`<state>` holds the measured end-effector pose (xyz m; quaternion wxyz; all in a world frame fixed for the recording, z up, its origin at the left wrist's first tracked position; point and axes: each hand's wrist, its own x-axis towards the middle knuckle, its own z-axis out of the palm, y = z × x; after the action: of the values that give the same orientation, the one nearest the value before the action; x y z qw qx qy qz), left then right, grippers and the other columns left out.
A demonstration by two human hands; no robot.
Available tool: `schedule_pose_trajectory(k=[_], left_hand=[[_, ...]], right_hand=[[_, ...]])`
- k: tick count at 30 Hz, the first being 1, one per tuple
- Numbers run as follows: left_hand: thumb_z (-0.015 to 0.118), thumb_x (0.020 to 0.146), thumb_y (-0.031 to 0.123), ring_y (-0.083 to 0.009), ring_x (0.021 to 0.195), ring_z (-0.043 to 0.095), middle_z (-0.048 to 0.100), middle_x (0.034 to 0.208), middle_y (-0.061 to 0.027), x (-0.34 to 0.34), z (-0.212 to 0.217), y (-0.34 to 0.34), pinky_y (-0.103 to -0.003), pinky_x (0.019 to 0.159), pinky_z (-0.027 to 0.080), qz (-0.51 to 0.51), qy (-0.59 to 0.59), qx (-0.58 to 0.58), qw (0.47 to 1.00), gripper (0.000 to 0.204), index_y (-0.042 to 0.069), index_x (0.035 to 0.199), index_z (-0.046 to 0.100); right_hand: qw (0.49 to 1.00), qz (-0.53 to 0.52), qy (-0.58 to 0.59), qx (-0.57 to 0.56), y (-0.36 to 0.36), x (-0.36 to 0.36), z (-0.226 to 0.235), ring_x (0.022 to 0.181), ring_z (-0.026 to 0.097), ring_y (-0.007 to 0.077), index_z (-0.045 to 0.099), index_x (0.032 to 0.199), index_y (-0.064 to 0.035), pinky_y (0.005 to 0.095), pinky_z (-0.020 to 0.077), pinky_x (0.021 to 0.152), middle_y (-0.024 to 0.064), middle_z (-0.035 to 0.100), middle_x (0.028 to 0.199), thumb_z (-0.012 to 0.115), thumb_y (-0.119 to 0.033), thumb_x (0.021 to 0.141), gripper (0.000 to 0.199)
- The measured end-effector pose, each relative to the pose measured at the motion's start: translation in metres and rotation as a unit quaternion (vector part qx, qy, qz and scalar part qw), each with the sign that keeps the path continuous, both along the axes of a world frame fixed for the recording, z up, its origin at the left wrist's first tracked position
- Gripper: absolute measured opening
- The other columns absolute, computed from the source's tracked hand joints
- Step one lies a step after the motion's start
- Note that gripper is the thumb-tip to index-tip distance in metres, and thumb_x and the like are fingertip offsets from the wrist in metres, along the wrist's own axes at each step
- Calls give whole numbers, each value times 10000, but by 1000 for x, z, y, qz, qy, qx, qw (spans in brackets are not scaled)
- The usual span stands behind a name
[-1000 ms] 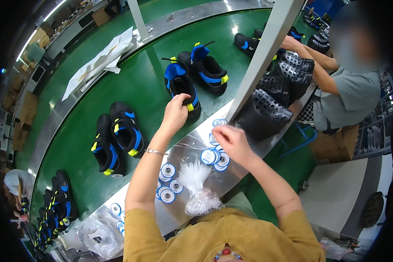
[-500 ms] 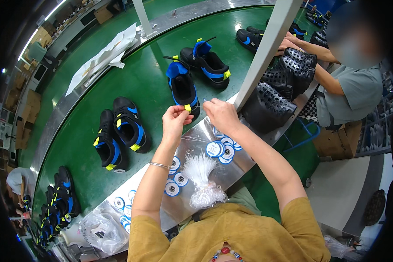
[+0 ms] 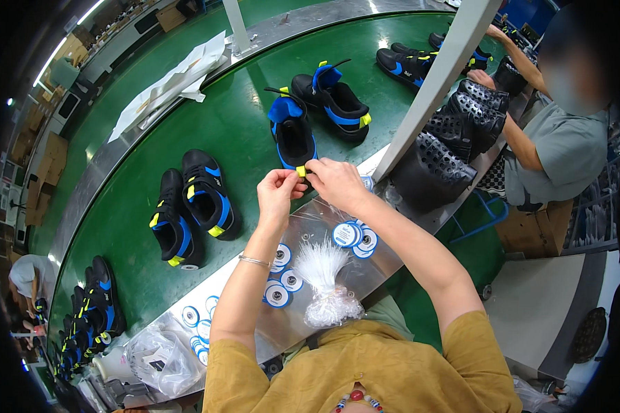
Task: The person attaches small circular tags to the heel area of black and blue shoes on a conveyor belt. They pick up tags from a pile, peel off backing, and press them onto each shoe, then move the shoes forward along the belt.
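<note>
A black and blue sports shoe [image 3: 293,138] stands on the green surface with its heel toward me. My left hand [image 3: 277,196] pinches the yellow heel tab [image 3: 301,171] of that shoe. Close against the tab, the fingers of my right hand [image 3: 337,184] are pressed together; what they hold is hidden. Beside this shoe sits its matching shoe [image 3: 336,110], tongue pulled up. Nearer me, a bundle of clear plastic tag fasteners [image 3: 320,265] lies on the metal sheet [image 3: 289,327], among round blue-and-white tags [image 3: 277,294].
A laced pair of shoes [image 3: 210,196] stands to the left, with a row of more shoes [image 3: 103,299] beyond. A clear plastic bag [image 3: 162,361] lies lower left. A white post [image 3: 437,89] rises at right, near black perforated boots [image 3: 437,162] and a co-worker [image 3: 565,144].
My right hand has moved left to the heel tab, closing the gap to my left hand. The co-worker's hands have come apart, one reaching farther away.
</note>
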<state>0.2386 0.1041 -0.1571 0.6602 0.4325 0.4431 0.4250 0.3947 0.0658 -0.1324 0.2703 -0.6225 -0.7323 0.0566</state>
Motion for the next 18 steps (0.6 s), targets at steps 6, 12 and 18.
schedule_pose_trajectory(k=[6, 12, 18], left_hand=[[617, 941, 98, -88, 751, 638, 683, 910, -44, -21, 14, -4, -204, 605, 479, 68, 57, 132, 987, 112, 2, 987, 651], [564, 971, 67, -77, 757, 639, 673, 878, -15, 1, 25, -12, -208, 591, 486, -7, 49, 217, 975, 106, 10, 995, 650], [568, 970, 79, -46, 658, 545, 637, 820, -10, -2, 20, -7, -188, 559, 440, -37, 98, 196, 975, 83, 12, 979, 616]], right_hand=[[980, 16, 195, -30, -7, 10, 16, 881, 641, 389, 562, 1044, -18, 461, 499, 747, 204, 667, 967, 507, -105, 927, 156], [957, 44, 285, -21, 2, -12, 31, 800, 655, 385, 569, 1025, -11, 441, 503, 678, 199, 668, 852, 514, -111, 927, 151], [900, 36, 431, -62, 9, -12, 23, 688, 640, 184, 593, 993, 6, 301, 489, 615, 101, 666, 796, 573, -111, 923, 138]])
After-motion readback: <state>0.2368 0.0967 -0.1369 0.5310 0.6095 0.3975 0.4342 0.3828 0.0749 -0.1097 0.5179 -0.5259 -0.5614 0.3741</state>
